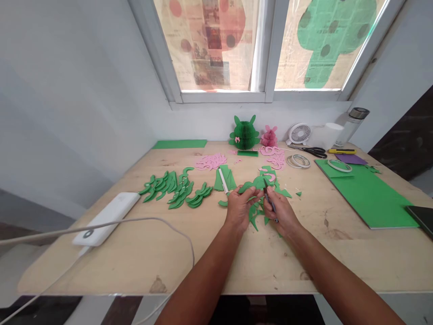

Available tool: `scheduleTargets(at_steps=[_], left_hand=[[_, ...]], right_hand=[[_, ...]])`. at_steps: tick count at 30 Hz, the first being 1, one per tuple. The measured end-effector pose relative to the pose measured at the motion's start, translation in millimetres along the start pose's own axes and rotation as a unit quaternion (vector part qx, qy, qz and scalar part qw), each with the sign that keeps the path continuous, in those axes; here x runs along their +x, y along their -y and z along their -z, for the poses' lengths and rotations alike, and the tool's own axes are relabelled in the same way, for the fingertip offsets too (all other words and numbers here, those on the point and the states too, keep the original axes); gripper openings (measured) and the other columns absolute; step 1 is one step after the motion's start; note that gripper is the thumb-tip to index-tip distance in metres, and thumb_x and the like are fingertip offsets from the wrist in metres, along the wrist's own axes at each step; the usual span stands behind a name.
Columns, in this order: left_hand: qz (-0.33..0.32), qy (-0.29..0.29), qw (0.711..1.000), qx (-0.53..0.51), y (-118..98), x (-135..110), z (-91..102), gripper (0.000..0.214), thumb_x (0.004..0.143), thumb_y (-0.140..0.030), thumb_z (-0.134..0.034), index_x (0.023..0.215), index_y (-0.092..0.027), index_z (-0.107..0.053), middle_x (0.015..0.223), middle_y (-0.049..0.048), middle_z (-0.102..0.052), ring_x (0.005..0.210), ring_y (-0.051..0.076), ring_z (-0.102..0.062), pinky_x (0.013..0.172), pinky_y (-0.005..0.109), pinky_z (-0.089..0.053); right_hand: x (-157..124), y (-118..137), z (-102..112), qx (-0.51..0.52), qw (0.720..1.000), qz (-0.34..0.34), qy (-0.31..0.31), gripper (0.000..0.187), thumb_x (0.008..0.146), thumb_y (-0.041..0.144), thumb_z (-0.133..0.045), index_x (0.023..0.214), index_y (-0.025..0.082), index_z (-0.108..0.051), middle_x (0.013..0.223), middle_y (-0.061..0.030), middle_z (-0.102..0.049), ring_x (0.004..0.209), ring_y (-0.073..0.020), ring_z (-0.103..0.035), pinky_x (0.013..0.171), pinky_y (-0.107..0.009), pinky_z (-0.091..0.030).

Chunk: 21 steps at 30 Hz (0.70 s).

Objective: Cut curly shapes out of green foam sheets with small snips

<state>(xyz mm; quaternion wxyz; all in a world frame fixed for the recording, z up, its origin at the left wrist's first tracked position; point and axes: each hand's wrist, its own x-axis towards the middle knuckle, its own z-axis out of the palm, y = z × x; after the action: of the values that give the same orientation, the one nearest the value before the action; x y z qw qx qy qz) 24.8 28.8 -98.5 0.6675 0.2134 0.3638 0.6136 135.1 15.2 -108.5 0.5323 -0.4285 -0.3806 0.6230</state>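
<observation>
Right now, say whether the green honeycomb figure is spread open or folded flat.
Spread open: the green honeycomb figure stands round, its cells fanned out.

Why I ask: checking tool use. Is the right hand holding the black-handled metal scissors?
No; those scissors lie on the wooden table, and the right hand grips a slim dark tool.

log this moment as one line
left hand: holds green paper cutout | right hand: holds thin dark tool, tip at cutout | nearby: green cut shapes
</observation>
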Motion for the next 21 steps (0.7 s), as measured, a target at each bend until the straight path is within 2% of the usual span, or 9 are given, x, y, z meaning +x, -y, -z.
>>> scheduleTargets(at_steps=[6, 21], left_hand=[[0.004, -0.001, 1.0, -0.002, 1.0, 0.9, 1.1, 0.027, 0.054, -0.02, -0.08, 0.066, -0.015, -0.056, 0.06, 0.0012, -0.065, 0.066, 0.018, -0.068, 0.07, 0.029, -0.052], [0.005, -0.002, 1.0, -0.004, -0.5, -0.7, -0.4, 0.027, 0.054, -0.02, -0.079, 0.067, -0.016, -0.056, 0.06, 0.0011, -0.065, 0.064, 0.017, -0.068, 0.069, 0.029, -0.051]], right_hand=[[0.2, -0.3, -0.8, -0.008, 1.0, 0.001, -0.009, 0.05, 0.072, 0.062, -0.063, 0.056, 0.019, -0.041, 0.043, 0.0082, -0.032, 0.034, -0.0037, -0.018, 0.034, -0.02, -0.011], [-0.9, 1.9, -3.2, -0.015, 1.0, 0.005, -0.015, 0.051, 0.073, 0.062, -0.062, 0.053, 0.019, -0.041, 0.042, 0.0083, -0.03, 0.034, -0.0038, -0.018, 0.034, -0.019, -0.011]])
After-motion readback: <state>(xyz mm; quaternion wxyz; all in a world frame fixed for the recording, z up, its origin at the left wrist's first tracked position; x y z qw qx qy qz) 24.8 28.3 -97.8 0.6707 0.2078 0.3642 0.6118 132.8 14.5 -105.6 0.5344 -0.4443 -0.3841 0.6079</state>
